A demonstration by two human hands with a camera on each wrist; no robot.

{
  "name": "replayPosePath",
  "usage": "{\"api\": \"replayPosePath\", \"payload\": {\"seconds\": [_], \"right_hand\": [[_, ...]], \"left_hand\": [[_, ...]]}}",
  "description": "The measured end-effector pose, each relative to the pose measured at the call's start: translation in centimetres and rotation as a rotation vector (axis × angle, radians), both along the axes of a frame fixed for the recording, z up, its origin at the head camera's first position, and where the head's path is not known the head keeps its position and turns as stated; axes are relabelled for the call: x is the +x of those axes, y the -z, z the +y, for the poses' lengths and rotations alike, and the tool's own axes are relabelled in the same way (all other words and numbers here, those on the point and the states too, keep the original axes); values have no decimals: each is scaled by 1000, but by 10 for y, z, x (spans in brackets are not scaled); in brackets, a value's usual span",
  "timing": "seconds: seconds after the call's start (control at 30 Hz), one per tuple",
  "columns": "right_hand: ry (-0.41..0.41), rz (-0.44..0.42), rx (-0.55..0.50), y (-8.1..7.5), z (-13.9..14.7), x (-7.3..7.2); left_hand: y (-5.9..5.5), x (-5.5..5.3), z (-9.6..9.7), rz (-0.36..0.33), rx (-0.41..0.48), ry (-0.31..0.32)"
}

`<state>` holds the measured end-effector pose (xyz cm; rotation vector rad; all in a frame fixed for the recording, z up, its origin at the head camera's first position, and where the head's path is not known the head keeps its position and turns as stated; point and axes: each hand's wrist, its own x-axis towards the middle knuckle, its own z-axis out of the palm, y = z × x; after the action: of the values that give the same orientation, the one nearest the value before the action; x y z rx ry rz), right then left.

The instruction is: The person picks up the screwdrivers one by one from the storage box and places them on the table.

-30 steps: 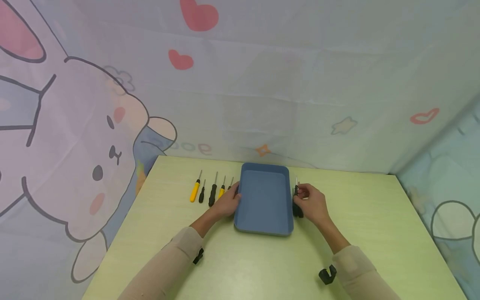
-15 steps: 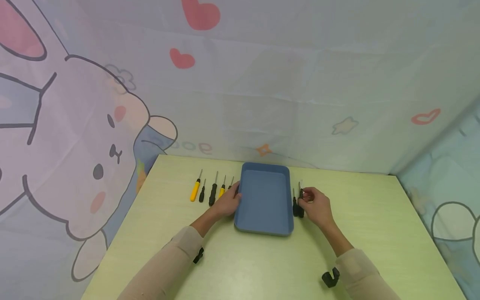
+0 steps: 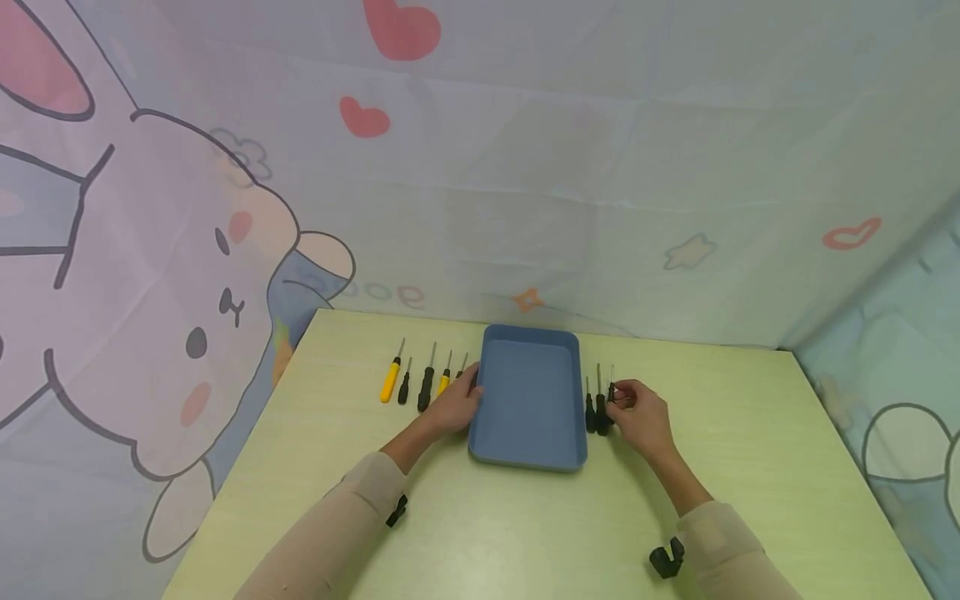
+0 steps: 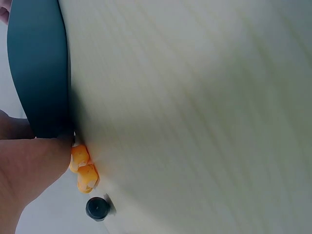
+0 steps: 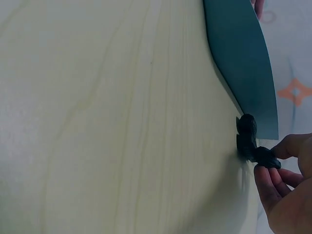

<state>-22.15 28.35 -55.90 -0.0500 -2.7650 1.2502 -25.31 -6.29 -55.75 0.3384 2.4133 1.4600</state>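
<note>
A blue tray lies on the table in the head view. My left hand grips its left wall, thumb over the rim. To the right of the tray, my right hand pinches a black-handled screwdriver, tip pointing away from me; its handle shows between thumb and fingers in the right wrist view. Two other black screwdrivers, a shorter one and a longer one, lie side by side between that hand and the tray.
Left of the tray lies a row of several screwdrivers, among them a yellow one and a large black one; my left hand partly covers the nearest ones. A printed cloth hangs behind the table.
My right hand has moved a little to the right with the pinched screwdriver, away from the two beside the tray, which now show more fully. The left hand and tray stay put.
</note>
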Motion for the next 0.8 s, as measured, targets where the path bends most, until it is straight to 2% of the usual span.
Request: {"api": "replayPosePath", "payload": {"seconds": [0.43, 0.8], "right_hand": [[11, -31, 10, 2, 7, 2], [19, -39, 64, 1, 12, 1]], "left_hand": [[1, -1, -1, -7, 2, 2], [1, -1, -1, 0, 13, 1]]}}
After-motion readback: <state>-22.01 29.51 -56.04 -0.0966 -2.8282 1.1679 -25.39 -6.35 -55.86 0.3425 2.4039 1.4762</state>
